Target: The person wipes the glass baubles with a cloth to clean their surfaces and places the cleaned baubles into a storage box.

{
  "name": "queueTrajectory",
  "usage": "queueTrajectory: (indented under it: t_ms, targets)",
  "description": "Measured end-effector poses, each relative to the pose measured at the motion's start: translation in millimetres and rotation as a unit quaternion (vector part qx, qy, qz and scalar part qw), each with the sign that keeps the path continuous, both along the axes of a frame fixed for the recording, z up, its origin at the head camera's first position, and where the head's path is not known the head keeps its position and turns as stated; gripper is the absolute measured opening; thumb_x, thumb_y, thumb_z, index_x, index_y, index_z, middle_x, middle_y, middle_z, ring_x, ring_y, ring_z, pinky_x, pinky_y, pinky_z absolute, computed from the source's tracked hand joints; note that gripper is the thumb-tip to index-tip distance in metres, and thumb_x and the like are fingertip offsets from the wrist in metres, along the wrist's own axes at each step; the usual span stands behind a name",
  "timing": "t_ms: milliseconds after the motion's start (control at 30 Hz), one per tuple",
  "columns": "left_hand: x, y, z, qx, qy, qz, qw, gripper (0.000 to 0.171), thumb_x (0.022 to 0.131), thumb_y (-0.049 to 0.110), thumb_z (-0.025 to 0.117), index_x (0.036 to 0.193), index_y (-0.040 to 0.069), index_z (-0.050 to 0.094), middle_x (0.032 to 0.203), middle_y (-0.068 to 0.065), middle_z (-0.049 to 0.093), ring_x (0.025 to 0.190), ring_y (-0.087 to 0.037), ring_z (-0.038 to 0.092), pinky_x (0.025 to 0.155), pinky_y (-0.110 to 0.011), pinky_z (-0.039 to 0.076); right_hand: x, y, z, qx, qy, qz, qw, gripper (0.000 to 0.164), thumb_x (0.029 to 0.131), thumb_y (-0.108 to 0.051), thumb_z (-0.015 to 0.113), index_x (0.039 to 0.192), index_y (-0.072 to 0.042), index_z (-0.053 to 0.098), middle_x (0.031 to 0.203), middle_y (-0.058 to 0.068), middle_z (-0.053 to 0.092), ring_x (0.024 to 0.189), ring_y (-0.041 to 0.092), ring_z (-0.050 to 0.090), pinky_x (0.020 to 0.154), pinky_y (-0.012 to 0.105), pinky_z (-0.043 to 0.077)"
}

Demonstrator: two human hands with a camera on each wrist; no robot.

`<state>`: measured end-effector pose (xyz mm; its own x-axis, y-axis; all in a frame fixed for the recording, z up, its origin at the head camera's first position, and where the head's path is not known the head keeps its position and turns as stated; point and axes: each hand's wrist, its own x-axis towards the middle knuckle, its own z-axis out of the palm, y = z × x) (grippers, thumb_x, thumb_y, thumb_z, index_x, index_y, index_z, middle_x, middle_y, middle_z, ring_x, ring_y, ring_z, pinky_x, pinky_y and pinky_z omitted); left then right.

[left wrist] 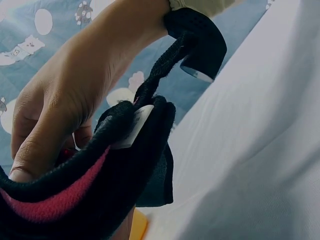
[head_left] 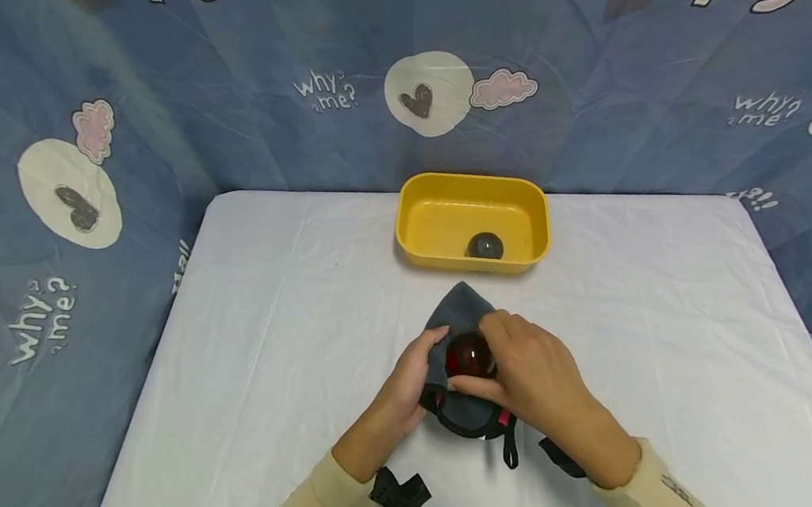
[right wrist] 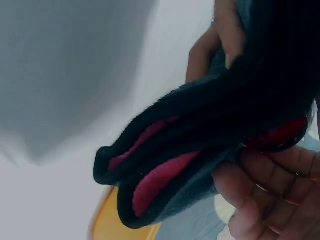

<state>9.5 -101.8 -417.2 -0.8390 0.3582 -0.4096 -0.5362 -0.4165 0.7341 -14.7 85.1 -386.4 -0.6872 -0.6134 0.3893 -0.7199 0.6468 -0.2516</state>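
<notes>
A grey-blue cloth [head_left: 457, 313] with black edging, a hanging loop and a pink inner side is folded between the two hands, above the white table. My left hand [head_left: 407, 377] grips its left side, thumb on top. On the cloth lies a dark red, shiny, see-through ball [head_left: 470, 356]. My right hand [head_left: 540, 366] holds this ball, thumb below it and fingers beyond it. The right wrist view shows the red ball [right wrist: 280, 135] against the cloth's underside in that view, by the right fingertips [right wrist: 235, 185]. Much of the left hand is behind the cloth.
Behind the hands, a yellow rectangular tub [head_left: 421, 262] stands near the table's back edge with a dark grey ball [head_left: 485, 246] inside. White cloth covers the table [head_left: 296, 310]. A blue printed curtain [head_left: 260, 122] surrounds its back and sides.
</notes>
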Motion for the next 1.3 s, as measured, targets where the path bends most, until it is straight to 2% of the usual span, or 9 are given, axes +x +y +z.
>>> queueTrajectory:
  t_ms: [200,267,367,433,600,767,900,1067,1300]
  targets:
    - [0.3,0,1.4,-0.003,0.003,-0.004,1.0,0.054,0.11,0.038,0.034,0.142,-0.004,0.042,0.114,-0.008,0.062,0.093,-0.011,0.065,0.08,-0.022,0.057,-2.3,2,-3.8,-0.017,0.021,0.007,1.0,0.068,0.077,-0.066,0.084,0.089,-0.007,0.053,0.073,-0.002,0.045,0.061,0.013,0.043,0.052,0.026,0.04]
    - [0.4,-1,2.0,-0.006,0.004,-0.005,1.0,0.055,0.11,0.039,0.034,0.143,-0.004,0.042,0.118,-0.009,0.061,0.096,-0.011,0.065,0.082,-0.022,0.057,-3.2,5,-3.1,-0.014,0.007,0.017,1.0,0.07,0.078,-0.069,0.082,0.098,-0.005,0.059,0.08,0.001,0.052,0.067,0.015,0.048,0.056,0.028,0.045]
    - [-0.2,-3,3.5,-0.01,0.006,-0.003,0.9999,0.057,0.11,0.04,0.034,0.147,-0.003,0.041,0.129,-0.012,0.06,0.104,-0.011,0.067,0.086,-0.023,0.058,-3.0,11,1.7,0.001,-0.038,0.038,0.999,0.081,0.08,-0.068,0.081,0.126,-0.004,0.064,0.107,0.006,0.063,0.089,0.02,0.061,0.075,0.035,0.057]
    - [-0.6,-5,4.1,-0.013,0.007,-0.002,0.9999,0.059,0.11,0.041,0.035,0.149,-0.003,0.041,0.135,-0.013,0.059,0.108,-0.012,0.067,0.088,-0.024,0.058,-2.3,15,6.4,0.015,-0.071,0.051,0.996,0.087,0.082,-0.064,0.082,0.145,-0.008,0.058,0.131,0.009,0.061,0.11,0.023,0.062,0.091,0.04,0.058]
    - [-0.8,-6,4.0,-0.013,0.007,-0.01,0.9998,0.059,0.11,0.041,0.033,0.15,-0.001,0.043,0.139,-0.013,0.059,0.111,-0.013,0.067,0.088,-0.026,0.059,1.0,21,16.2,0.039,-0.125,0.088,0.987,0.082,0.089,-0.048,0.083,0.157,-0.021,0.048,0.154,0.006,0.05,0.126,0.025,0.058,0.1,0.045,0.055]
    - [0.7,-5,2.7,-0.013,0.011,-0.019,0.9997,0.057,0.11,0.039,0.031,0.147,-0.002,0.046,0.135,-0.01,0.062,0.11,-0.012,0.067,0.089,-0.026,0.058,3.1,20,18.5,0.051,-0.146,0.102,0.983,0.079,0.091,-0.03,0.085,0.16,-0.022,0.045,0.157,0.005,0.049,0.129,0.028,0.057,0.108,0.053,0.049]
    - [1.3,-6,1.9,-0.015,0.005,-0.018,0.9997,0.058,0.11,0.039,0.032,0.147,-0.003,0.046,0.134,-0.01,0.063,0.11,-0.012,0.068,0.091,-0.026,0.057,4.6,18,17.6,0.053,-0.138,0.099,0.984,0.078,0.091,-0.02,0.085,0.158,-0.018,0.047,0.155,0.006,0.051,0.123,0.026,0.059,0.102,0.047,0.054]
    - [1.4,-6,1.9,-0.018,0.004,-0.015,0.9997,0.057,0.11,0.038,0.032,0.149,-0.002,0.043,0.136,-0.01,0.062,0.109,-0.011,0.068,0.09,-0.026,0.057,6.3,17,15.1,0.046,-0.123,0.096,0.987,0.071,0.092,-0.021,0.084,0.155,-0.015,0.051,0.15,0.008,0.055,0.119,0.026,0.061,0.094,0.042,0.057]
    - [3.0,-4,1.4,-0.022,0.005,-0.015,0.9996,0.059,0.11,0.039,0.032,0.153,-0.001,0.038,0.145,-0.015,0.055,0.115,-0.013,0.064,0.095,-0.026,0.055,8.4,17,13.2,0.032,-0.104,0.086,0.99,0.067,0.089,-0.027,0.087,0.147,-0.011,0.059,0.142,0.009,0.061,0.123,0.028,0.063,0.104,0.05,0.052]
